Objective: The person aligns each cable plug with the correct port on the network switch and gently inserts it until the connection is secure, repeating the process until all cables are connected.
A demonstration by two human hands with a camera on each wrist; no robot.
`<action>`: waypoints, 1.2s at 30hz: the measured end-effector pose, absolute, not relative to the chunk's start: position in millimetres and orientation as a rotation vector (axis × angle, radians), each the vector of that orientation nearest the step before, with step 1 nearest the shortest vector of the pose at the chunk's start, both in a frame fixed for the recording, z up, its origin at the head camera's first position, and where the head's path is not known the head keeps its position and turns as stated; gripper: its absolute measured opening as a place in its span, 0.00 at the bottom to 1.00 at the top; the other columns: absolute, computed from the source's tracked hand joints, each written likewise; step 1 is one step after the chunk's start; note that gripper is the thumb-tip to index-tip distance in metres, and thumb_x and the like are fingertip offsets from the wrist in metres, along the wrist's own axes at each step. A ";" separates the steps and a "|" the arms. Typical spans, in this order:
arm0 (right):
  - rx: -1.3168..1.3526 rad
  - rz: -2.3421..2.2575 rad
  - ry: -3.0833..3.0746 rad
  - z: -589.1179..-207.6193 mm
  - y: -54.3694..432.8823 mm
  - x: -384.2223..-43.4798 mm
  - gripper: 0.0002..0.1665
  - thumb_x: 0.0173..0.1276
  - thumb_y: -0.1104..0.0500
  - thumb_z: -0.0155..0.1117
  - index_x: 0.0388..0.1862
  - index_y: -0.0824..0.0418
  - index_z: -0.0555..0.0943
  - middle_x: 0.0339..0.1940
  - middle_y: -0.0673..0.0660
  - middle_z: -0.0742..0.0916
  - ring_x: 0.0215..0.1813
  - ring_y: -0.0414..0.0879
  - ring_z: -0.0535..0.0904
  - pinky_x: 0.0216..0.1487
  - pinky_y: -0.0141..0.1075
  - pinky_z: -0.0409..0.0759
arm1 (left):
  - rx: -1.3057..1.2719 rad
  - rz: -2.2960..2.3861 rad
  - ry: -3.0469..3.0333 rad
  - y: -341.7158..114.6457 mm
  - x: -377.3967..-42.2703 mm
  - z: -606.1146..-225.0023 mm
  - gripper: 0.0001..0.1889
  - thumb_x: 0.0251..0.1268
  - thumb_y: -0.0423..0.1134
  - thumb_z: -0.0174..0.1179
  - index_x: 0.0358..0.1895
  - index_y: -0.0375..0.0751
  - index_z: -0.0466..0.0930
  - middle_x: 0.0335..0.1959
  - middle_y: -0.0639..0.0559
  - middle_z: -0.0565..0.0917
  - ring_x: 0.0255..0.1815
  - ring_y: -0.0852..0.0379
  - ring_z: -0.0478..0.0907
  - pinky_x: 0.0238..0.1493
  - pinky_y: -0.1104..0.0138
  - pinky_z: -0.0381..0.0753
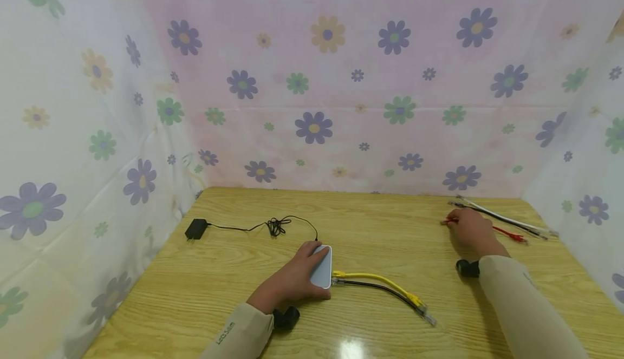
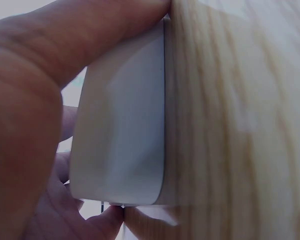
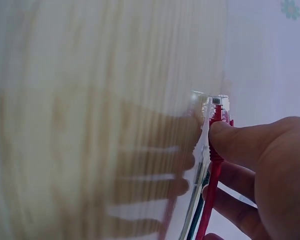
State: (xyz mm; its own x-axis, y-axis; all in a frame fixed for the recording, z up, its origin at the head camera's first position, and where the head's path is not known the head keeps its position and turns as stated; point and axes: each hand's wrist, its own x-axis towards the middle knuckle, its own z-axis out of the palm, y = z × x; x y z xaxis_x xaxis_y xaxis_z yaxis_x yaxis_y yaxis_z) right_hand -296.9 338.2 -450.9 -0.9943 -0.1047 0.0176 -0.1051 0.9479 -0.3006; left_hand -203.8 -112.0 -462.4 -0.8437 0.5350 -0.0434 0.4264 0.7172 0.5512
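Note:
At the middle front of the table, my left hand (image 1: pixel 292 275) grips a small white network switch (image 1: pixel 321 268) by its two ends, thumb on the near one. A yellow network cable (image 1: pixel 385 279) and a black network cable (image 1: pixel 372 285) run from its right side, their other plugs loose on the wood. The left wrist view shows the switch's smooth white end (image 2: pixel 122 130) between thumb and fingers. Far to the right, my right hand (image 1: pixel 473 232) pinches a red network cable (image 3: pixel 216 150) just behind its clear plug, thumb on the boot.
Beyond the right hand lie a white cable (image 1: pixel 517 216) and another black cable (image 1: pixel 512 221). A black power adapter (image 1: pixel 196 229) sits at the left, its thin cord (image 1: pixel 275 227) tangled midway and running to the switch. Flowered cloth (image 1: pixel 314 148) hangs behind and at both sides.

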 end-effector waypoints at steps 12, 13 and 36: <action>0.230 0.445 -3.040 -451.7 330.7 -296.1 0.11 0.70 0.57 0.61 0.44 0.63 0.81 0.39 0.63 0.86 0.38 0.58 0.81 0.39 0.59 0.73 | 0.770 0.813 2.716 -112.7 -202.0 -460.6 0.52 0.51 0.58 0.71 0.77 0.49 0.54 0.77 0.46 0.51 0.68 0.46 0.62 0.49 0.59 0.75; 0.238 0.445 -3.034 -451.5 329.9 -295.9 0.10 0.70 0.57 0.61 0.43 0.63 0.81 0.39 0.63 0.86 0.37 0.57 0.81 0.39 0.57 0.73 | 0.771 0.815 2.715 -112.9 -201.8 -460.6 0.52 0.50 0.58 0.71 0.77 0.49 0.54 0.77 0.46 0.51 0.68 0.45 0.62 0.48 0.59 0.75; 0.377 0.634 -2.880 -441.2 291.9 -292.0 0.09 0.67 0.62 0.62 0.43 0.66 0.79 0.41 0.66 0.85 0.42 0.60 0.80 0.45 0.55 0.76 | 0.755 0.802 2.711 -113.3 -201.9 -460.7 0.52 0.51 0.60 0.70 0.78 0.51 0.53 0.78 0.47 0.50 0.68 0.47 0.61 0.49 0.59 0.75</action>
State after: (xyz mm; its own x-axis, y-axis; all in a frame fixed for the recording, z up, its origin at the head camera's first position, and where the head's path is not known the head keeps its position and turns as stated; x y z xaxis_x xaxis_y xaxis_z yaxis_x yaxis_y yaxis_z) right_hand -292.0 291.9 -441.2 -0.9538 -0.2080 0.2167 -0.2798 0.8778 -0.3888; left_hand -201.9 -113.3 -460.7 -0.8453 0.5312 -0.0578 0.4142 0.7197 0.5572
